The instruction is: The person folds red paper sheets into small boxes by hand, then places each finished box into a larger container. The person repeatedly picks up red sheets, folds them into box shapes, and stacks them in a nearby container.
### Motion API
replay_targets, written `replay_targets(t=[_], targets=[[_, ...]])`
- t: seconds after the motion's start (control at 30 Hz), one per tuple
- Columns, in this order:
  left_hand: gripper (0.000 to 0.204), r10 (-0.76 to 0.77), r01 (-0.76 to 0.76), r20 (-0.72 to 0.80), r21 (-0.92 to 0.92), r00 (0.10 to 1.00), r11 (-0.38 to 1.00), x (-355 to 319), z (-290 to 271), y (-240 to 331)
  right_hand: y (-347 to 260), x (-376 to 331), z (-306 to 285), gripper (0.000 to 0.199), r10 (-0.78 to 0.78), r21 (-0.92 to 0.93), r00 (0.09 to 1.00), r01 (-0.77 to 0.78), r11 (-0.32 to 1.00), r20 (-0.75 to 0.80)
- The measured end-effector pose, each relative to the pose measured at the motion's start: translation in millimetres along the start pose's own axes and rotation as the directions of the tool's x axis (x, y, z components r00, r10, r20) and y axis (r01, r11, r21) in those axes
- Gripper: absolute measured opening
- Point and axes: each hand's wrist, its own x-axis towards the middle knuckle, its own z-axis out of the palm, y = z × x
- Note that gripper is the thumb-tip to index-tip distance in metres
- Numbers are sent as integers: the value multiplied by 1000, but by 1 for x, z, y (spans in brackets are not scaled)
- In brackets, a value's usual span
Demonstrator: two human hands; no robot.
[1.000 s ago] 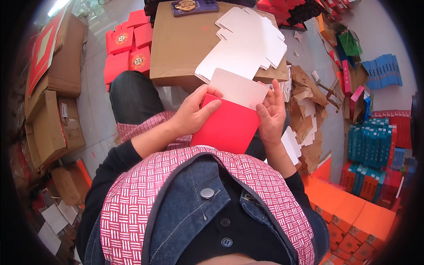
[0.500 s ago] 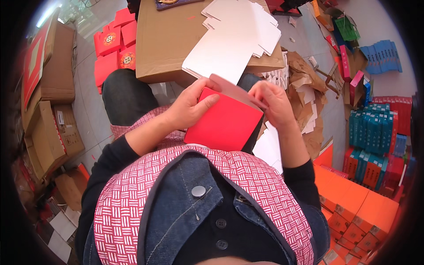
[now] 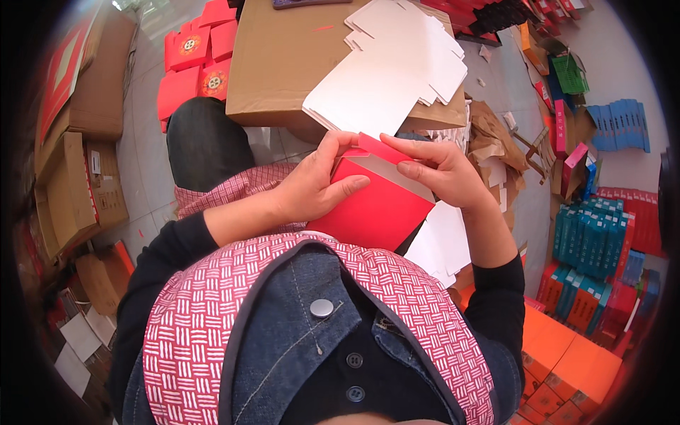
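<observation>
We hold a folded box between our hands over our lap, left hand at its nine o'clock side and right hand at its two o'clock corner. At twelve o'clock sits a cardboard carton, with a stack of flat card blanks lying on its right half. At eleven o'clock, small boxes lie on the floor. More blanks lie under the box at four o'clock.
</observation>
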Motion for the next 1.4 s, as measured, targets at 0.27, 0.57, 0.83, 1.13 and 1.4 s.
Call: replay_targets(t=[0.27, 0.57, 0.83, 1.13, 1.4], targets=[[48, 20, -23, -23, -168, 1000, 986, 2, 8, -7, 10, -3, 6, 37, -266, -199, 964, 261, 944, 4], [16, 84, -84, 10, 120, 996, 989, 11, -2, 8, 22, 1, 4, 32, -146, -6, 989, 146, 989, -32], [22, 112, -112, -37, -5, 993, 994, 11, -1, 5, 28, 5, -3, 29, -118, 108, 993, 116, 987, 16], [32, 88, -89, -97, -14, 991, 996, 9, 9, 0, 26, 7, 17, 20, -171, 112, 983, 178, 978, -74], [27, -17, 13, -113, -35, 993, 999, 14, 8, -2, 44, -11, 22, 14, -9, 489, 871, 285, 825, -492]])
